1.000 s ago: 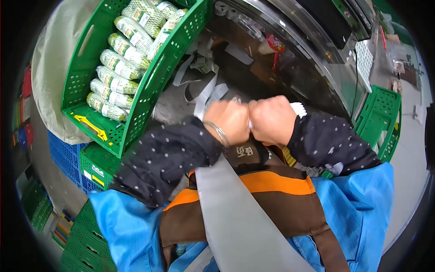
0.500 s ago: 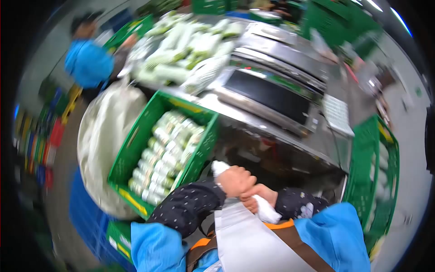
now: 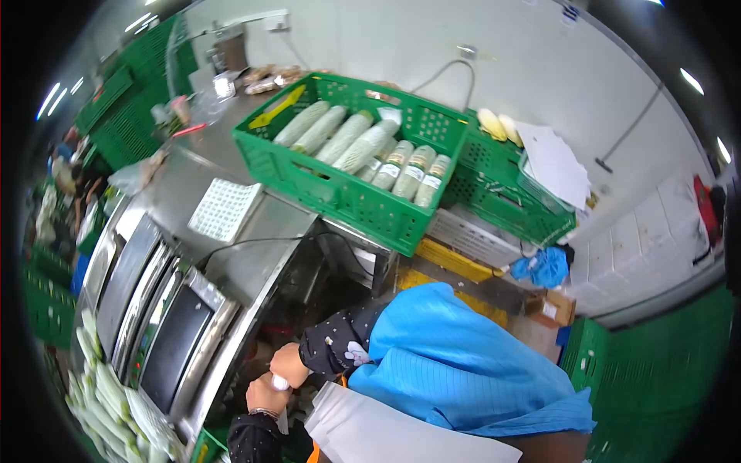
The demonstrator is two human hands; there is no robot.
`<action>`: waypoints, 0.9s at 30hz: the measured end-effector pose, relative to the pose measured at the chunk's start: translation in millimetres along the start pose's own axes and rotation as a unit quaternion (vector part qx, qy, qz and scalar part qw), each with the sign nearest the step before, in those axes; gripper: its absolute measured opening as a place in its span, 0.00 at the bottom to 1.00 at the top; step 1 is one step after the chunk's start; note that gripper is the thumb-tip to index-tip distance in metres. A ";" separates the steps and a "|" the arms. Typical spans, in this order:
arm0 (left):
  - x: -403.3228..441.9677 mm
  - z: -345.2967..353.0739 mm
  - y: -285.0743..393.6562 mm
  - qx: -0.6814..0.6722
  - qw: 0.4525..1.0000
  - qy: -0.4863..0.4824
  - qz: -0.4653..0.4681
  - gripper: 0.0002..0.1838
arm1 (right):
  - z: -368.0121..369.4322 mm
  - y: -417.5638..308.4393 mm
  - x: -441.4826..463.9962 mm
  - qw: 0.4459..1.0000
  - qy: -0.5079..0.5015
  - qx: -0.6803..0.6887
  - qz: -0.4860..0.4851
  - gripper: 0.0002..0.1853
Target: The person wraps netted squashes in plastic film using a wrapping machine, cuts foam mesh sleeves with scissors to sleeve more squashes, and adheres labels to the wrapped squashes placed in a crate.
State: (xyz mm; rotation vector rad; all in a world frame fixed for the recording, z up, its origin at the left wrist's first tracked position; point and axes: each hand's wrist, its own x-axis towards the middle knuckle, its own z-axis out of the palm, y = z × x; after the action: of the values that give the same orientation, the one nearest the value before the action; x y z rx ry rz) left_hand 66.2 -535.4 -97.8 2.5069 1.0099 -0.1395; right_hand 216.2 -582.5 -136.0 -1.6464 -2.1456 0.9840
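Observation:
My right hand [image 3: 289, 364] and my left hand [image 3: 267, 394] are close together in front of my body, fingers curled. Between them shows a small part of a crumpled white cloth-like piece [image 3: 279, 382], mostly hidden by the fingers; what it is exactly I cannot tell. Both hands are closed on it, low beside the front edge of the metal table [image 3: 266, 289]. A bracelet circles my left wrist. Below the hands lies part of my white apron [image 3: 386, 424].
A green crate [image 3: 340, 202] on the table holds long vegetables [image 3: 332, 130] in white foam nets, several with labels. A label sheet [image 3: 224, 210] lies near a machine with dark panels [image 3: 177, 339]. More netted vegetables [image 3: 108, 409] are at lower left. Stacked crates [image 3: 502, 185] stand right.
My view has swung to the right, bringing the crate on the table and the wall into sight. Both hands still hold the white piece, close together. The co-worker at left is out of view.

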 end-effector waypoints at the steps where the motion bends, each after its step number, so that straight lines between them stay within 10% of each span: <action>1: 16.1 -3.4 6.9 0.002 1.000 -0.010 0.007 0.18 | -1.2 20.6 5.6 1.000 -0.002 0.027 0.005 0.10; 15: 83.2 -44.4 10.2 0.010 0.991 -0.122 0.053 0.14 | -78.7 49.3 19.9 0.993 -0.084 0.085 -0.018 0.10; 27: -7.2 -67.8 -45.3 -0.117 0.973 -0.005 -0.198 0.15 | -73.9 -25.7 114.8 0.958 -0.230 -0.033 -0.169 0.14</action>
State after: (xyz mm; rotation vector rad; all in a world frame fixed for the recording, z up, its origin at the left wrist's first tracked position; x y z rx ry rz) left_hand 25.6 -481.9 -50.9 2.0679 1.4242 -0.1414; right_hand 202.7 -453.4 -86.7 -1.0864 -2.6643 1.2879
